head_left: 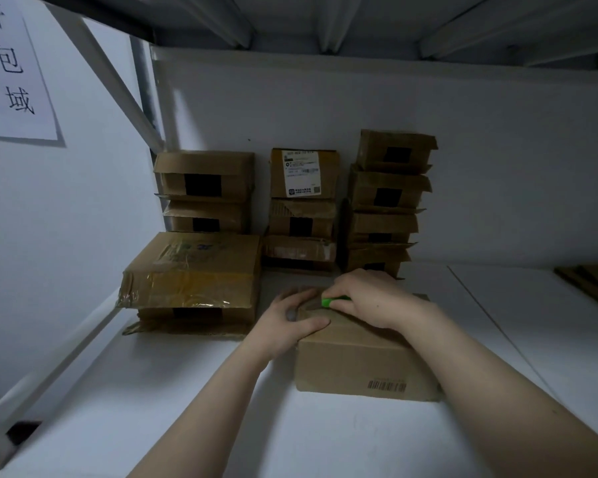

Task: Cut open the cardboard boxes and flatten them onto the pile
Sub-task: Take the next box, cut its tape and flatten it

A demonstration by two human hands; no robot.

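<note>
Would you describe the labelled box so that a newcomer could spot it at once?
Three stacks of cardboard boxes stand against the white back wall. The labelled box tops the middle stack. Alone among them, it bears a white shipping label.

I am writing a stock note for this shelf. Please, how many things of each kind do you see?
Stacked boxes: 11 (left rear 2, left front 2, middle 3, right 4)
Front box: 1
Green cutter: 1
Flattened cardboard pile: 1
Paper sign: 1
Total: 15
</note>
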